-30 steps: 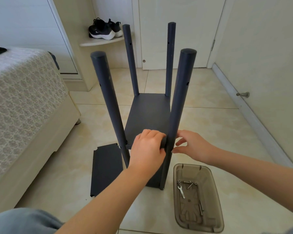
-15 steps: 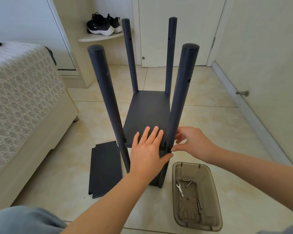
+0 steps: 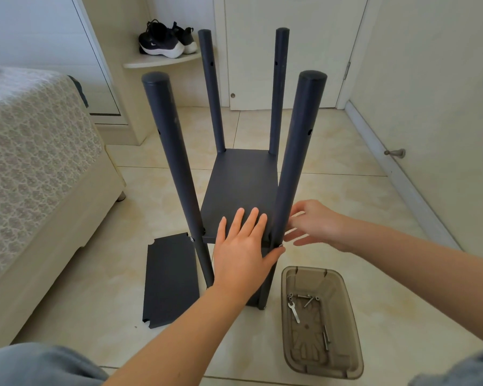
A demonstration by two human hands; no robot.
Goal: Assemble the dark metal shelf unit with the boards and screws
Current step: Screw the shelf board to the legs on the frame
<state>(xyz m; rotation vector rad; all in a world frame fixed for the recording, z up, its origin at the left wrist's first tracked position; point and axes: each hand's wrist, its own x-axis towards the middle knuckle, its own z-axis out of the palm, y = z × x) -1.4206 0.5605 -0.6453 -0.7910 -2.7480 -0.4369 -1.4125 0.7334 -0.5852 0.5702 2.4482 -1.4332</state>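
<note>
Fingers (image 3: 247, 221) of the left hand (image 3: 243, 254) lie straight, pressing the board (image 3: 243, 182) beneath them; those of the right hand (image 3: 315, 224) spread loose, empty, beside the near post (image 3: 296, 162). Stiff, smooth metal, probably: grip posts.

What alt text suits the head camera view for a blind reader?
A person's left hand rests on the mounted board of a dark four-post shelf unit, the right hand open beside its near right post. A spare board lies on the floor at left, a tray of screws at right.
</note>
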